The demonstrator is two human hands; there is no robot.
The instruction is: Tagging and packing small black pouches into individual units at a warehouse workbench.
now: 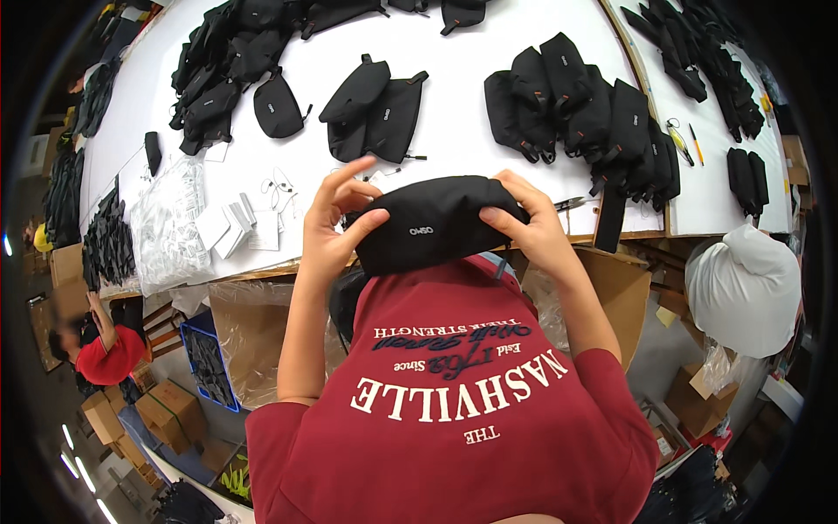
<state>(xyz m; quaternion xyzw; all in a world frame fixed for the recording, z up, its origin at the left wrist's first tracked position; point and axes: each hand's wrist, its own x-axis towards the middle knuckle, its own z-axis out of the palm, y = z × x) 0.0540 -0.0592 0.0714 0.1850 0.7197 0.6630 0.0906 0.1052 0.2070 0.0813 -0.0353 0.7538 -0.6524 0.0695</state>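
Note:
A black fabric pouch (pixel 436 208) with small pale print is held up in front of my chest, over the table's near edge. My left hand (pixel 339 214) pinches its left end, thumb on the front and some fingers lifted behind. At the other end my right hand (pixel 534 225) grips the pouch, thumb on the front and fingers over the top edge. The pouch's back is hidden. Just beyond lie several flat black pouches (pixel 375 113) with zip pulls, close to my left fingertips.
On the white table (pixel 454 96) are a black pouch pile (pixel 585 105) at right, another pile (pixel 214 87) at far left, a clear plastic bag (pixel 172 229) and white cards (pixel 229 225). A pen (pixel 696 144) lies beyond. A white sack (pixel 742 288) stands right; a person in red (pixel 113 349) is left.

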